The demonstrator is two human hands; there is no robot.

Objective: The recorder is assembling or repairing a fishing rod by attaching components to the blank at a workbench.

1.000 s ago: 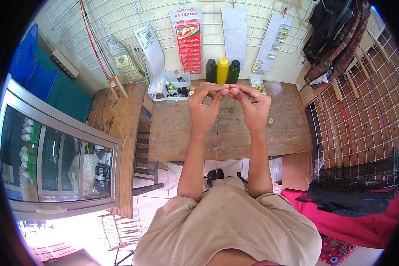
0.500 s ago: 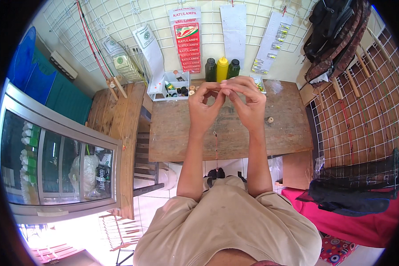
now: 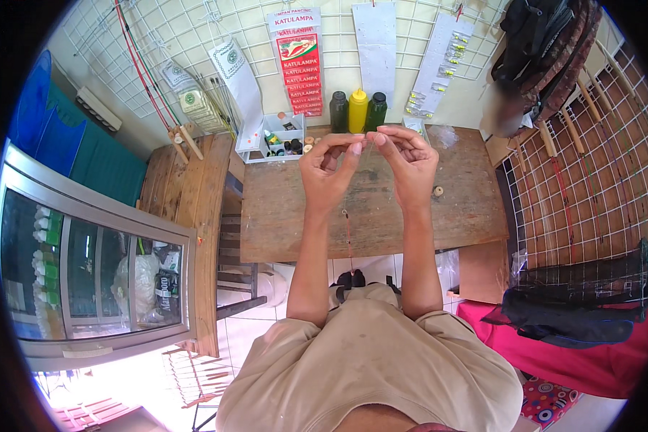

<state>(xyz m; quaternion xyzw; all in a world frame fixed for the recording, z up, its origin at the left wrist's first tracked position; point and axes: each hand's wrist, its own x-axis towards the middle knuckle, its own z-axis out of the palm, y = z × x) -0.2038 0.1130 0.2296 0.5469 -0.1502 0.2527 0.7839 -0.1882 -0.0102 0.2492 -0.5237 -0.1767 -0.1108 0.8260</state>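
Note:
Above the far part of the wooden table (image 3: 295, 216), my left hand (image 3: 330, 169) and my right hand (image 3: 412, 165) are raised with their fingertips almost meeting. Both pinch thumb against fingers on what looks like a thin fishing line, too fine to follow clearly. Below them, a slender reddish fishing rod tip (image 3: 348, 234) with a small ring at its end points up from near my lap, between my forearms. Just behind the hands stand a yellow squeeze bottle (image 3: 358, 111) and two dark green bottles (image 3: 338, 113) with dark caps.
A white divided tray (image 3: 273, 155) with small bottles stands at the back left. A small wooden piece (image 3: 438, 191) lies right of my right hand. A glass cabinet (image 3: 101, 270) is at left; rods hang on a wire rack (image 3: 590, 180) at right, with a bag (image 3: 543, 57) above.
My fingertips have parted slightly, the right hand shifting a little to the right and turning. The left thumb now points up more. The view has shifted slightly.

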